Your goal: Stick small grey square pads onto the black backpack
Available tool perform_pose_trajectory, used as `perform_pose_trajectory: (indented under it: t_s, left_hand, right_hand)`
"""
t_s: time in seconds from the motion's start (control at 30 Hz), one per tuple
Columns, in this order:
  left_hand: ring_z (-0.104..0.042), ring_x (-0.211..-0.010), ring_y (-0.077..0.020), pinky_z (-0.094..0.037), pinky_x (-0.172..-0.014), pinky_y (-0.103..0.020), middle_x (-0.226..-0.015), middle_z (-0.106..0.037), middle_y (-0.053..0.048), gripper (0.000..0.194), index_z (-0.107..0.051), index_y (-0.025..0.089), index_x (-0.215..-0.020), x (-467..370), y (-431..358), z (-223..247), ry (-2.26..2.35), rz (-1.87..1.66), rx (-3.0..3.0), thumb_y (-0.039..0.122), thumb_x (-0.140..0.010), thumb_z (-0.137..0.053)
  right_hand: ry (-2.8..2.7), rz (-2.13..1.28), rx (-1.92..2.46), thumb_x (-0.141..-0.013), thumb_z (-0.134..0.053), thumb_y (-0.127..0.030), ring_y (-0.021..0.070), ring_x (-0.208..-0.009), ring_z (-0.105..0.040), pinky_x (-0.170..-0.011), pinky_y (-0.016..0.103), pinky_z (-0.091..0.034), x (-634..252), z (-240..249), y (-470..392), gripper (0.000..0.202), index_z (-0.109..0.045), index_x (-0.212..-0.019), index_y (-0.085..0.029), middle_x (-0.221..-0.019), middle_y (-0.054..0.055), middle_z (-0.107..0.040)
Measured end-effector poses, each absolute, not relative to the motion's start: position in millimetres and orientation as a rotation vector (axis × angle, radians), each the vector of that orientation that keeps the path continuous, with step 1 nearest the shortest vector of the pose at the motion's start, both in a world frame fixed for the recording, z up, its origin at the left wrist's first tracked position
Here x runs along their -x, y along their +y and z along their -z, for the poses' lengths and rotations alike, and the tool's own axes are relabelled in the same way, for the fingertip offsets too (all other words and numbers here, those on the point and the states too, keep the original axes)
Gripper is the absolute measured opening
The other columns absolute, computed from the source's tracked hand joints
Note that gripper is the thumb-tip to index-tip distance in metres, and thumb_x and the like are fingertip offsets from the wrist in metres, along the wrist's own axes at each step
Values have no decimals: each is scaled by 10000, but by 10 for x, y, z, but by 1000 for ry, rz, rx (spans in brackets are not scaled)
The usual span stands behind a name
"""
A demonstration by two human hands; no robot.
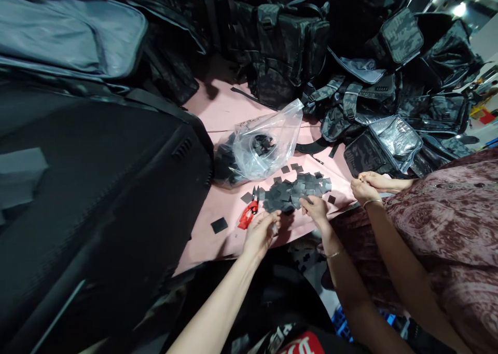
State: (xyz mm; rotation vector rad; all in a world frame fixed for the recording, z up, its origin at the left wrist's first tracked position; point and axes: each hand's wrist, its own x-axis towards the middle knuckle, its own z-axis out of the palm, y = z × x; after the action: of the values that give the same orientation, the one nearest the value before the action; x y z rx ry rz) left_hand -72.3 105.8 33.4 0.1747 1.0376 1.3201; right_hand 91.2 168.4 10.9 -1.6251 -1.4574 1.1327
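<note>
A: Nearest first. Grips?
B: Left grip (262,230): fingers drawn together, contents unclear. Right grip (314,211): fingers bent at the pile's near right edge; can't tell if closed on anything.
A: The squares (290,190)?
B: Heaped on the desk (202,247), just ahead of both grips. Thin, flat, dark grey to black, some paler under the light. Corners overlap at all angles. A few lie loose round the heap; one larger piece (219,226) sits alone, left.
A: Edges, room?
B: Desk edge runs close below the grips. Scissors (250,212), red handles, crowd the heap's left. Bare pink desk left of them, around the lone piece, up to the big black case (116,188). On the right, a narrow strip before a co-worker's hands (364,190), fingers together.
A: Beyond?
B: Clear bag (268,146), dark bits inside, close behind the heap. Some bare desk past it, then backpacks (288,48) piled across the back.
</note>
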Motion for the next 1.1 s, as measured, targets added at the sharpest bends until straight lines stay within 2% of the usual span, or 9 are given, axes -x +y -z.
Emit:
perform_pose_trajectory:
  t_s: [0.1, 0.27, 0.37, 0.53, 0.7, 0.83, 0.9, 1.0, 1.1]
  left_hand:
    - [-543, -520, -77, -443, -484, -189, -706, -640, -49, 261, -512, 138, -578, 669, 933, -425, 970, -1222, -212, 199, -529, -761]
    - [-454, -465, -52, -374, -450, -161, -583, -565, 14, 326, -648, 143, -835, 590, 767, -519, 910, -1090, -362, 279, -574, -786]
    - [-401, -443, -63, -302, -419, -177, -518, -515, 16, 274, -675, 129, -715, 540, 738, -500, 1016, -1039, -596, 379, -625, -744]
    - [-449, -491, -116, -342, -484, -218, -494, -513, 8, 273, -592, 165, -516, 535, 1047, -395, 1324, -1156, -851, 382, -650, -690]
    - [-544, -645, -179, -368, -560, -230, -543, -568, -14, 124, -604, 184, -555, 624, 1601, -240, 1459, -1174, -807, 222, -584, -719]
    - [-557, -741, -185, -375, -591, -225, -641, -617, -20, 145, -643, 183, -685, 619, 1575, -169, 1443, -1134, -771, 245, -583, -725]
    - [-545, -657, -162, -372, -550, -224, -640, -625, -24, 202, -657, 163, -689, 559, 1386, -178, 1336, -1054, -770, 334, -604, -721]
    - [-448, -461, -102, -315, -446, -211, -532, -590, -25, 337, -664, 123, -650, 433, 1083, -232, 1147, -910, -748, 455, -612, -712]
    - [-379, -403, -64, -271, -405, -188, -489, -573, -19, 376, -656, 112, -662, 347, 918, -290, 1042, -861, -695, 479, -610, -718]
  right_hand:
    - [-1434, -1253, 1503, -700, -613, -403, 77, -407, -389, -443, 205, -319, -927, -224, 1436, 305, -494, -530, -179, -409, -61, -435]
    - [-1516, -1346, 1335, -677, -671, -354, 72, -415, -373, -452, 212, -318, -991, -411, 1112, 256, -559, -541, -168, -421, -60, -438]
    - [-1562, -1378, 1352, -664, -695, -339, 67, -408, -377, -439, 204, -305, -996, -452, 1040, 268, -538, -532, -166, -426, -61, -448]
    - [-1400, -1539, 1291, -724, -638, -366, 48, -408, -340, -413, 187, -241, -1034, -406, 1035, 231, -571, -642, -160, -490, -49, -485]
    - [-1021, -1752, 1159, -704, -634, -469, 24, -399, -296, -392, 182, -138, -1178, -227, 997, 342, -572, -836, -160, -643, -14, -532]
    - [-984, -1584, 1265, -736, -596, -488, 24, -371, -248, -379, 183, -105, -1199, -94, 953, 357, -545, -859, -156, -541, -34, -492]
    - [-1030, -1532, 1310, -770, -554, -482, 34, -372, -261, -376, 180, -124, -1154, -90, 945, 344, -533, -882, -158, -506, -48, -470]
    - [-1168, -1503, 1336, -809, -515, -413, 60, -422, -372, -399, 169, -219, -1061, -165, 944, 283, -516, -952, -168, -513, -59, -471]
    - [-1301, -1520, 1310, -822, -508, -340, 79, -497, -458, -445, 168, -295, -1011, -258, 929, 302, -499, -1081, -185, -536, -68, -474]
